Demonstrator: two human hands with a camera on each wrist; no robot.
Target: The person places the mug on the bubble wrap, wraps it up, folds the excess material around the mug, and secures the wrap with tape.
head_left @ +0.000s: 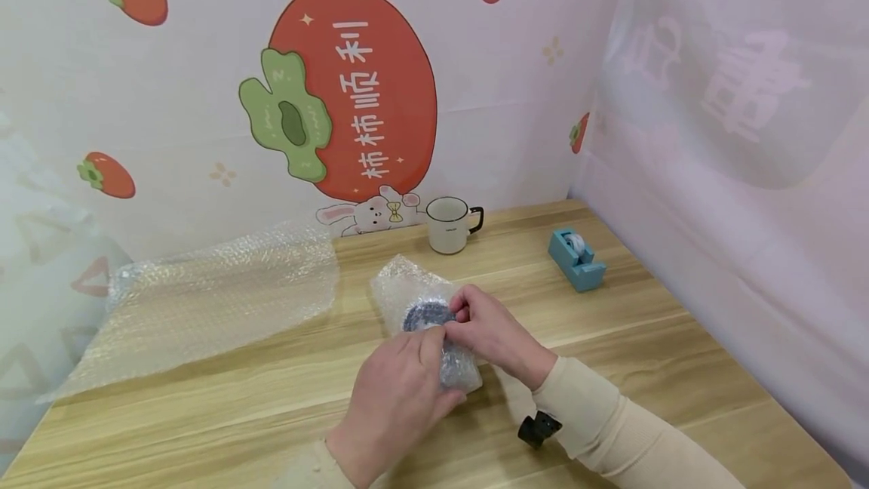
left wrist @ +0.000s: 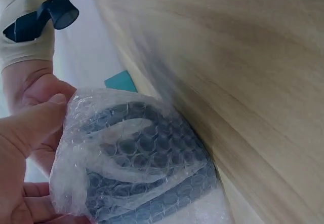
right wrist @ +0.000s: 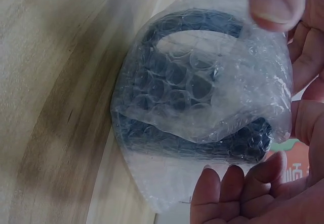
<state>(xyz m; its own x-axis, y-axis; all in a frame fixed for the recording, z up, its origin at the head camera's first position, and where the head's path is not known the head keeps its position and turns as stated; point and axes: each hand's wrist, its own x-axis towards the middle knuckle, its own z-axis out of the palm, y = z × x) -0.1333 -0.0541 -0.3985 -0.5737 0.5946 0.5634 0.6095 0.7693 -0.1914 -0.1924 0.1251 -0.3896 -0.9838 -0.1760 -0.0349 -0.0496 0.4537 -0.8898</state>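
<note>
A dark blue, cup-like item (right wrist: 177, 79) is inside clear bubble wrap (head_left: 462, 372), close over the wooden table; a pale oval shows within its curved dark band. My left hand (head_left: 400, 391) grips the near left side of the bundle, its thumb lying along the plastic in the left wrist view. On the other side, my right hand (head_left: 492, 330) pinches the upper edge of the wrap between thumb and fingers. Both hands' fingertips come close together at the top of the bundle. A flat tail of the wrap (head_left: 400, 278) extends behind it.
A large loose sheet of bubble wrap (head_left: 231, 300) covers the table's left rear. A white mug (head_left: 447, 229) with a black handle stands at the back by the wall. To the right sits a blue tape dispenser (head_left: 577, 261). Printed cloth walls (head_left: 509, 96) border the table (head_left: 665, 368).
</note>
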